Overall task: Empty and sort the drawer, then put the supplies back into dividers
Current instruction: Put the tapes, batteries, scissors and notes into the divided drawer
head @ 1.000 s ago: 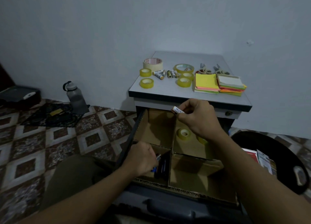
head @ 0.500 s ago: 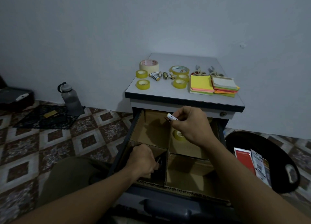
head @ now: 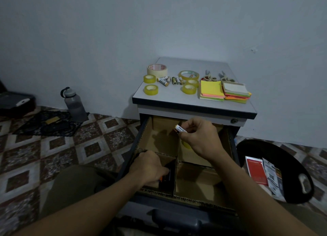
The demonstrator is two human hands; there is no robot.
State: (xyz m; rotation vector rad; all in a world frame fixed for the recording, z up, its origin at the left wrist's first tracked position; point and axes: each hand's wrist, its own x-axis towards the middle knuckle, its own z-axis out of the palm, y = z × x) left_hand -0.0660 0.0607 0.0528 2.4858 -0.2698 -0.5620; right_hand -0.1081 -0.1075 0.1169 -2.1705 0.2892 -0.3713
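1. Two bare hands work over an open drawer (head: 130, 155), which cardboard dividers (head: 175, 175) split into four compartments.
2. The right hand (head: 200, 138) hovers above the far compartments. Its fingers and thumb are curled, pinching a white battery (head: 180, 129) near one end.
3. The battery sticks out to the left of that hand, tilted and clear of the cardboard. Part of a printed label shows on its side.
4. Directly under the right hand, a yellow roll (head: 186, 145) of tape lies in the far right compartment, mostly hidden by the hand.
5. The left hand (head: 150, 166) reaches down into the near left compartment, knuckles up. Its fingers curl toward dark items (head: 167, 175) lying against the divider — whether it grips any of them cannot be told.
6. Beyond the right hand is the cabinet top (head: 168, 98). It carries several tapes (head: 151, 89), loose cells (head: 163, 81), two scissors (head: 209, 77) and two stacks of coloured notes (head: 211, 89).
7. Well to the left of the left hand, a grey bottle (head: 74, 104) stands upright on the tiled floor by the wall.
8. To the right of the right forearm sits a black bin (head: 286, 157) — it has printed packets (head: 256, 170) in it.
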